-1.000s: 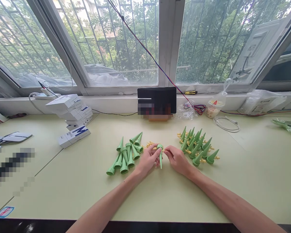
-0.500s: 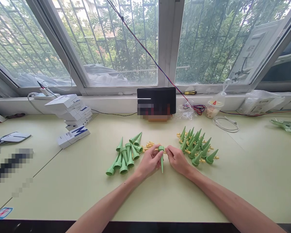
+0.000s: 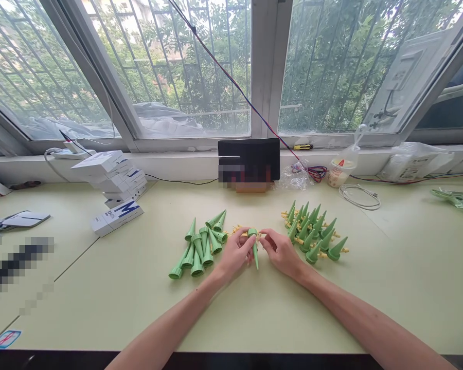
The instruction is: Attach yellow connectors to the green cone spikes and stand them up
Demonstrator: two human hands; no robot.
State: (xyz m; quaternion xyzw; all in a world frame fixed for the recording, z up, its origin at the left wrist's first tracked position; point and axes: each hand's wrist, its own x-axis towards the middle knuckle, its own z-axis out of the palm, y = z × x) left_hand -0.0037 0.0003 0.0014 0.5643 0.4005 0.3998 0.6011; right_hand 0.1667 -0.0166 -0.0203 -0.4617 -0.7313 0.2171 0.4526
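My left hand point(image 3: 234, 255) is closed around the wide cap end of a green plant watering spike point(image 3: 255, 253), whose point hangs downward. My right hand point(image 3: 281, 252) pinches at a small yellow valve point(image 3: 259, 235) on the side of that cap; the fingertips partly hide it. Left of my hands lie several loose green spikes point(image 3: 197, 246) with hollow caps showing. A small heap of yellow valves point(image 3: 236, 229) is partly covered by my left hand. To the right, several green spikes with yellow valves point(image 3: 312, 226) stand point up in rows.
A dark tablet point(image 3: 249, 160) stands against the sill. White boxes point(image 3: 118, 177) are stacked at the left. Toward the back right are a bagged cup point(image 3: 341, 169), a white cable point(image 3: 359, 198) and coiled red-blue wire point(image 3: 317, 173). Green plastic packaging point(image 3: 457, 200) lies far right.
The held spike has shifted slightly left and up and tilts a little. My right fingers have loosened and moved slightly at the cap's side. Both groups of spikes are unchanged.
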